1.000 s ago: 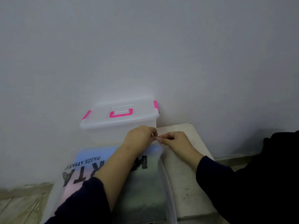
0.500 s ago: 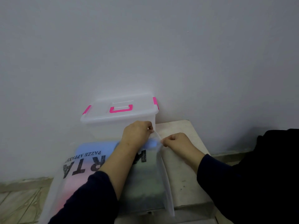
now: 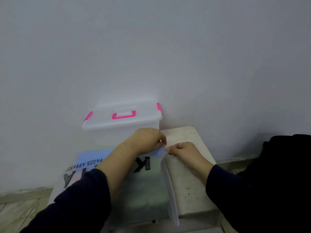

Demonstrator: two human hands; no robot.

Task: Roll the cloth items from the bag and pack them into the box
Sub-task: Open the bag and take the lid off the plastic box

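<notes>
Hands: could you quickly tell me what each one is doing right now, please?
Left hand: fingers curled, pinching the far corner of the bag.
Right hand: fingers curled, pinching the same corner's edge from the other side.

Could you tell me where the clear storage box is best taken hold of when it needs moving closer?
Probably by the pink handle lying flat at the middle of the lid of the clear storage box, coming from above. Both pink side latches look closed, so the lid should hold. The wall behind blocks a rear approach.
</notes>
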